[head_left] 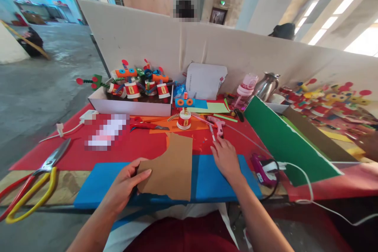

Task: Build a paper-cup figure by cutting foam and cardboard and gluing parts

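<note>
— What has the left hand (pixel 125 185) got?

— A ragged-edged piece of brown card (pixel 171 169). The thumb lies on top near its left edge and the other fingers curl underneath, so the card is pinched between them. It sits over a blue sheet (pixel 212 181) at the near edge of the worktop (pixel 67 157), its upper part reaching onto the red covering.

— And the right hand (pixel 226 159)?

— It rests on the far edge of the blue sheet, fingers loosely together and stretched toward a glue gun (pixel 217 125) lying just beyond the fingertips. Whether they touch it, I cannot tell.

— What else is around?

— A small paper-cup figure (pixel 184 114) with a blue head stands upright behind the card, on orange paper. Behind it, a white box (pixel 132 106) holds more such figures. Scissors with yellow and red handles (pixel 32 187) lie well off to the left, and a large green sheet (pixel 280 141) leans at the right.
</note>
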Demonstrator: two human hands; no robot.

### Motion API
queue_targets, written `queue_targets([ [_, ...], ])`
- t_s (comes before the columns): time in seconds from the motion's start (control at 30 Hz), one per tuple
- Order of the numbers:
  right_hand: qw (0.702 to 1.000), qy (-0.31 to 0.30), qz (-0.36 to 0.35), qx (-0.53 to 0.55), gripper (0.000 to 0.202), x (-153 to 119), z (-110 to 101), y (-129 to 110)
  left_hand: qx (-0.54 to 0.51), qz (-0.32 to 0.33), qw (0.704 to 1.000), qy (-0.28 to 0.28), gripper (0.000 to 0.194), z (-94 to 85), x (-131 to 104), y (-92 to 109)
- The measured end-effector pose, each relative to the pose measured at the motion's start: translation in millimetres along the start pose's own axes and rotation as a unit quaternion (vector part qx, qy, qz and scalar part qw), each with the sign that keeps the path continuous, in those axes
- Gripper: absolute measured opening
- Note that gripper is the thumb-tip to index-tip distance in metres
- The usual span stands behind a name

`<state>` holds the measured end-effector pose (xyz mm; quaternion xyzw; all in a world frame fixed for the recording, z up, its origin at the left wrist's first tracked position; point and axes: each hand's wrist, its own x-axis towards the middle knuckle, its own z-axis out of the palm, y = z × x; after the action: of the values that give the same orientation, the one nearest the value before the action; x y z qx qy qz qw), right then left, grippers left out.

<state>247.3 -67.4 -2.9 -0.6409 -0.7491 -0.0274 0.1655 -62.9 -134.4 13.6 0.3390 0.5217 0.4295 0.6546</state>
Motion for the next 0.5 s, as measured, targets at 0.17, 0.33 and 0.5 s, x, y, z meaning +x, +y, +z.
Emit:
queue_targets([
  [0.17, 0.990, -0.002, -0.060, 0.129, 0.037, 2.6, 3.8, -12.8, -0.031, 0.005, 0.999, 0.039, 0.043, -6.5, -1.5, 8.3],
  [0.33, 0.995, -0.080, -0.005, 0.052, 0.043, 21.6, 16.7, -23.1, -0.061, 0.019, 0.996, 0.068, 0.042, -17.2, 1.8, 8.5],
  [0.5, 0.993, -0.105, -0.018, 0.045, 0.027, 32.4, 20.6, -25.1, -0.057, 0.023, 0.997, 0.055, 0.046, -16.0, -0.2, 5.6],
])
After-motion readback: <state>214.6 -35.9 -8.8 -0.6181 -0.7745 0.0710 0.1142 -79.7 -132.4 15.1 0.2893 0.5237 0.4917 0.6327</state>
